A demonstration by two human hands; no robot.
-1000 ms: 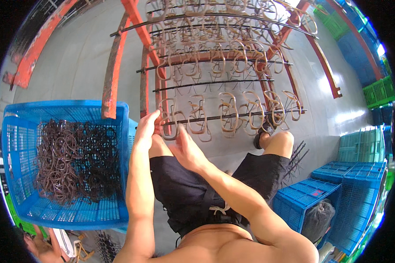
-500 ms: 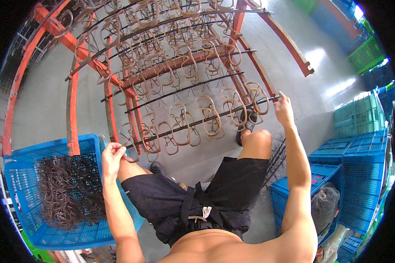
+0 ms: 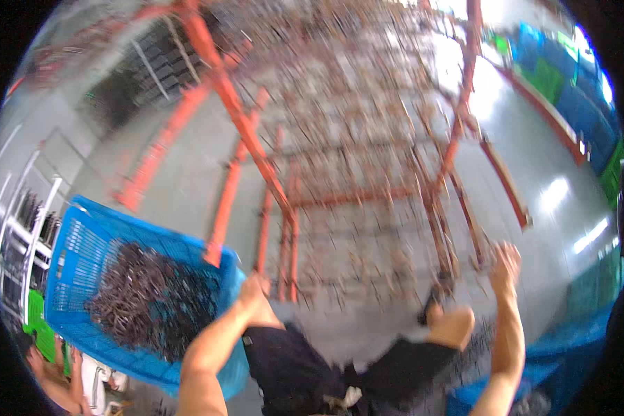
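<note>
A thin dark rod hung with brown loop-shaped pieces [image 3: 357, 281], like spectacle frames, spans the space before my legs; motion smears it badly. My left hand [image 3: 255, 286] is closed at its left end, beside the blue crate [image 3: 145, 225]. At the right end my right hand [image 3: 506, 262] is curled closed, near a red post's lower tip. Blur hides the exact contact of the fingers with the rod. Beyond stands a red metal rack [image 3: 239, 114] carrying many more rods of such pieces, all blurred.
Tangled brown and black pieces [image 3: 142, 298] fill part of the blue crate. Red rack arms [image 3: 161, 149] slope down at left and right. Blue crates [image 3: 568, 347] stand at lower right. Another person [image 3: 61, 378] is at lower left, near a green crate [image 3: 40, 322].
My view has swung, so the rack, crate and both hands sit lower and further right in the picture. The picture has turned blurry. Both hands remain near the rod's ends.
</note>
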